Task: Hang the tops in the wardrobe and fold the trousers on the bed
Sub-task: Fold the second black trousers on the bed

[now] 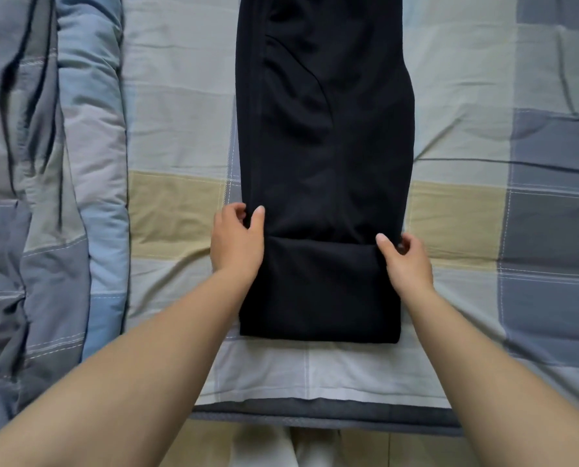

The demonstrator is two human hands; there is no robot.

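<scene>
Black trousers (pixel 325 129) lie lengthwise on the checked bed sheet (pixel 180 136), legs together, running away from me. Their near end is folded over into a flat panel (pixel 318 291) whose edge lies between my hands. My left hand (pixel 237 237) pinches the left edge of the trousers, thumb on top and fingers curled at the side. My right hand (pixel 406 257) pinches the right corner of the folded panel in the same way. No tops and no wardrobe are in view.
A bunched blue-and-grey quilt (pixel 45 197) runs along the left side of the bed. The grey mattress edge (pixel 315 412) is close in front of me, with tan floor (pixel 416 449) below it. Bare checked sheet lies to the right of the trousers.
</scene>
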